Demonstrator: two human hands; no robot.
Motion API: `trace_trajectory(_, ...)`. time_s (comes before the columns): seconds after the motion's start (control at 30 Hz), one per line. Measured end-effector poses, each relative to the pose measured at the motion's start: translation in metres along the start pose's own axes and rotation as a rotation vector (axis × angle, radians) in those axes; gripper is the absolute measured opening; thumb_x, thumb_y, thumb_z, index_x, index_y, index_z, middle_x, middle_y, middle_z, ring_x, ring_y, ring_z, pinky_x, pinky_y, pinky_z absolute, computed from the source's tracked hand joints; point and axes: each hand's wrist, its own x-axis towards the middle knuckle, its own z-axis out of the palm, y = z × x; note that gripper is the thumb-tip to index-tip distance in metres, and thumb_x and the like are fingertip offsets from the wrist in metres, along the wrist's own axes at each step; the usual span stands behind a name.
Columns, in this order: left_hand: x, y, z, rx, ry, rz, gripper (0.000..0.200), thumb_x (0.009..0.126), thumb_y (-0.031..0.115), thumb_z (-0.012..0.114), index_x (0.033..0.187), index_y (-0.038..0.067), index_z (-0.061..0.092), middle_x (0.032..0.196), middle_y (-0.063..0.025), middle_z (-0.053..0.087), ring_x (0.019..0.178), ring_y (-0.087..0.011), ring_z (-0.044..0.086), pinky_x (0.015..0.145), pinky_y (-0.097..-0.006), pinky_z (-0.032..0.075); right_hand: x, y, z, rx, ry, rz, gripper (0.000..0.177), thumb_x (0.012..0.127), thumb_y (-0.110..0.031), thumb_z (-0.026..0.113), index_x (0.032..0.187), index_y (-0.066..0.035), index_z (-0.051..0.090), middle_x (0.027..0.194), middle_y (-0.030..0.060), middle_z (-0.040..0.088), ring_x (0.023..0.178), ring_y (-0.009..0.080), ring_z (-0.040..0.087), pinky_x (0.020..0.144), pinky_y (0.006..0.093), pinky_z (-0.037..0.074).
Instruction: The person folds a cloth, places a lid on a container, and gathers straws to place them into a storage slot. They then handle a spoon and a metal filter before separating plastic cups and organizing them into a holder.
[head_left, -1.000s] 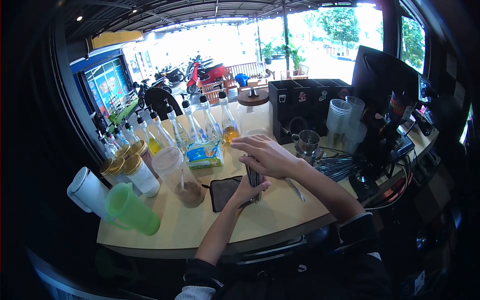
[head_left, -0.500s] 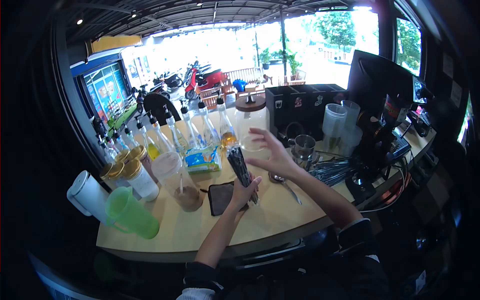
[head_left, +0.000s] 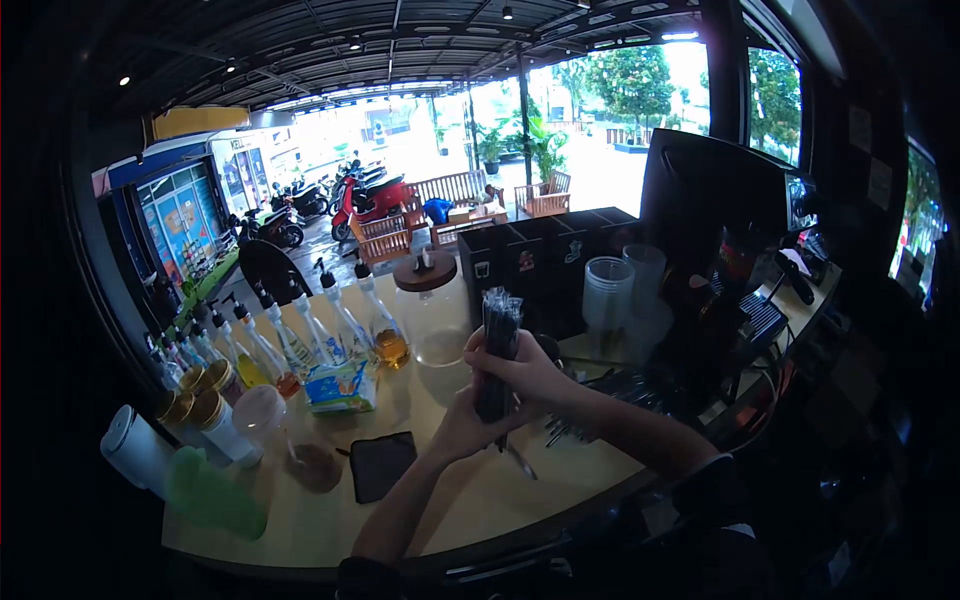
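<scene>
A bundle of dark, plastic-wrapped straws [head_left: 497, 385] stands nearly upright between both hands, above the counter. My left hand [head_left: 462, 425] is wrapped round its lower part. Higher up, my right hand [head_left: 515, 368] closes round the bundle from the right. More dark wrapped straws [head_left: 625, 395] lie on the counter to the right, partly behind my right forearm. A spoon handle [head_left: 522, 462] shows just below the hands. To the left of my left hand lies a flat black pouch [head_left: 384, 467].
Syrup bottles with pumps [head_left: 380, 320], a tissue pack [head_left: 341, 388] and a lidded glass jar [head_left: 433, 315] stand behind. At left are a green pitcher [head_left: 215, 495], a white jug [head_left: 135, 450] and cups [head_left: 222, 425]. Clear cups [head_left: 607, 300] and a monitor [head_left: 715, 200] stand at right.
My right hand has come down from the air and closed round the bundle, which is now more upright. The view has turned up and to the right.
</scene>
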Motion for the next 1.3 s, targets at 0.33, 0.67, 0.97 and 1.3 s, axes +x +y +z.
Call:
trace_trajectory(0.33, 0.154, 0.019, 0.007, 0.121, 0.165, 0.133, 0.052, 0.082, 0.031, 0.068, 0.123, 0.007, 0.046, 0.118, -0.0085, 0.053, 0.107, -0.0184, 0.053, 0.089, -0.0350, 0.044, 0.096, -0.128, -0.174, -0.279, 0.379, -0.390, 0.012, 0.086, -0.015, 0.064, 0.086, -0.004, 0.060, 0.067, 0.0031, 0.058, 0.058, 0.0108, 0.056, 0.056, 0.0249, 0.043)
trace_trajectory(0.67, 0.279, -0.008, 0.013, 0.908, 0.232, 0.277, 0.058, 0.082, 0.040, 0.060, 0.125, 0.005, 0.042, 0.123, -0.0133, 0.047, 0.119, -0.0274, 0.045, 0.102, -0.0444, 0.030, 0.200, -0.090, -0.356, -0.857, 0.752, -0.627, 0.027, 0.079, -0.024, 0.070, 0.078, -0.001, 0.055, 0.059, 0.0044, 0.050, 0.055, 0.0130, 0.044, 0.052, 0.0331, 0.036)
trace_trajectory(0.97, 0.284, -0.029, 0.008, 0.848, 0.113, 0.248, 0.057, 0.085, 0.036, 0.061, 0.125, 0.001, 0.042, 0.119, -0.0191, 0.050, 0.112, -0.0325, 0.050, 0.106, -0.0523, 0.024, 0.238, -0.024, -0.436, -0.894, 0.719, -0.239, 0.038, 0.068, -0.029, 0.077, 0.082, 0.002, 0.061, 0.067, 0.0136, 0.061, 0.064, 0.0219, 0.061, 0.059, 0.0369, 0.046)
trace_trajectory(1.3, 0.280, -0.028, 0.001, 0.798, 0.064, 0.284, 0.049, 0.081, 0.028, 0.064, 0.119, 0.002, 0.046, 0.114, -0.0178, 0.054, 0.113, -0.0343, 0.050, 0.108, -0.0533, 0.021, 0.229, -0.005, -0.449, -1.055, 0.542, 0.260, 0.049, 0.054, -0.032, 0.083, 0.083, 0.003, 0.066, 0.078, 0.0148, 0.066, 0.078, 0.0232, 0.065, 0.071, 0.0349, 0.051)
